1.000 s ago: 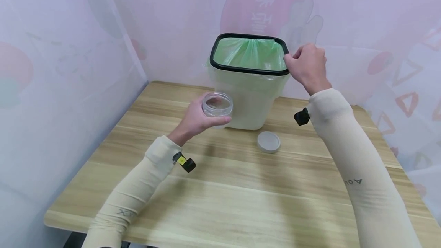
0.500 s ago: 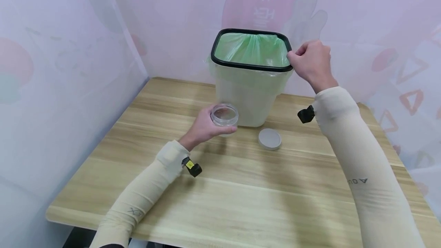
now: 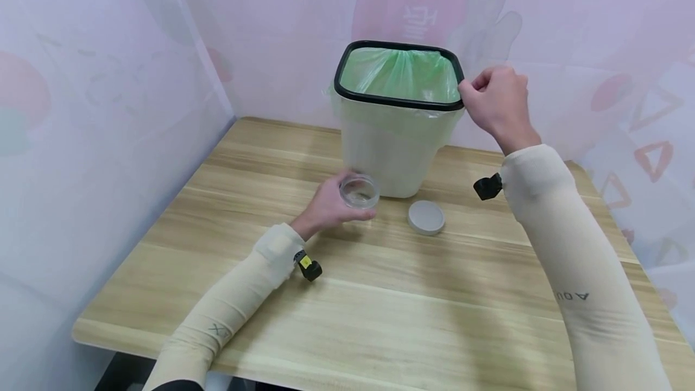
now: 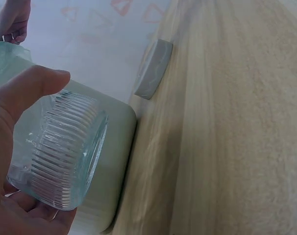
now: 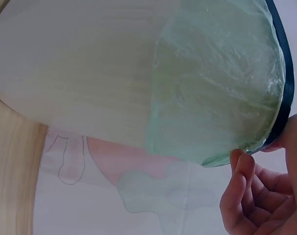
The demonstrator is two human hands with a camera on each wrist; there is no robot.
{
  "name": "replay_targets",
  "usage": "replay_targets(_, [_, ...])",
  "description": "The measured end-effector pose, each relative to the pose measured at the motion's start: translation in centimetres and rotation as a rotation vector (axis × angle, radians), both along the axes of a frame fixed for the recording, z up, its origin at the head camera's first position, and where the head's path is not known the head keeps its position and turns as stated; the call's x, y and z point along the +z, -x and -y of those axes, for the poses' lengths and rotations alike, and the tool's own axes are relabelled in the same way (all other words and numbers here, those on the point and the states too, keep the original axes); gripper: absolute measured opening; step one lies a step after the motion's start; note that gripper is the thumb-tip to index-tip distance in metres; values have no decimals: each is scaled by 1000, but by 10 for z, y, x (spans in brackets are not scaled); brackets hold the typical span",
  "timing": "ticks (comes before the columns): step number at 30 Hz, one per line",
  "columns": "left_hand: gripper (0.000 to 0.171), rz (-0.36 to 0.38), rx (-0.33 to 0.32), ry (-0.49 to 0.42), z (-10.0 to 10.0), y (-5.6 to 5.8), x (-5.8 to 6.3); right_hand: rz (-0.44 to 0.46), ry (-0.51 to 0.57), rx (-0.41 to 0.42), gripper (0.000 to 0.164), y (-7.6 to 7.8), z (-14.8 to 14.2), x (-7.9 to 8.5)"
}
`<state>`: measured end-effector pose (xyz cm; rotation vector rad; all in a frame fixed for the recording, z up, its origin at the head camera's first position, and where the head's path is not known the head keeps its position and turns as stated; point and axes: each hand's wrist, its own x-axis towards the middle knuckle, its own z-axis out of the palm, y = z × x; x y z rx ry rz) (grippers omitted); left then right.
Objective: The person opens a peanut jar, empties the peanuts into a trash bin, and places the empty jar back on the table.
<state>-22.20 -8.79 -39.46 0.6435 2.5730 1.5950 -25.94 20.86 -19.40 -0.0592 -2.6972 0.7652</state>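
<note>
The left hand [image 3: 330, 205] wraps around a clear jar [image 3: 359, 191] low over the wooden table [image 3: 380, 294], beside the white bin [image 3: 392, 143]. The right hand [image 3: 496, 104] pinches the bin's black rim [image 3: 399, 103]. A gray lid [image 3: 426, 218] lies nearby.

Jar [image 3: 359, 191]: clear, colourless, with fine vertical ribbing round its side. Lid [image 3: 426, 218]: plain pale grey. Bin [image 3: 392, 151]: off-white body, black rim [image 3: 347, 93], translucent light-green liner [image 3: 404, 74]. Desk [image 3: 380, 294]: light wood grain in pale yellow and tan streaks. Sleeves [image 3: 575, 270]: cream, with small dark lettering. Wrist cameras [image 3: 487, 186]: black, the left one with a yellow patch. Walls [image 3: 108, 107]: pale lilac-white, with faded pink shapes and red triangle outlines.
</note>
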Motion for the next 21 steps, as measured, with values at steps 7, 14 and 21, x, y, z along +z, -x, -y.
replay_targets(7, [85,-20,-3,19,-2,0,-11,-32,43,-4,47,-10,0,-8])
replay_targets(14, [87,-9,-6,14,-2,1,-19,-81,69,-15,46,-21,-3,-16])
replay_targets(21, [86,9,9,5,-3,0,-22,-91,67,-5,46,-35,-8,-26])
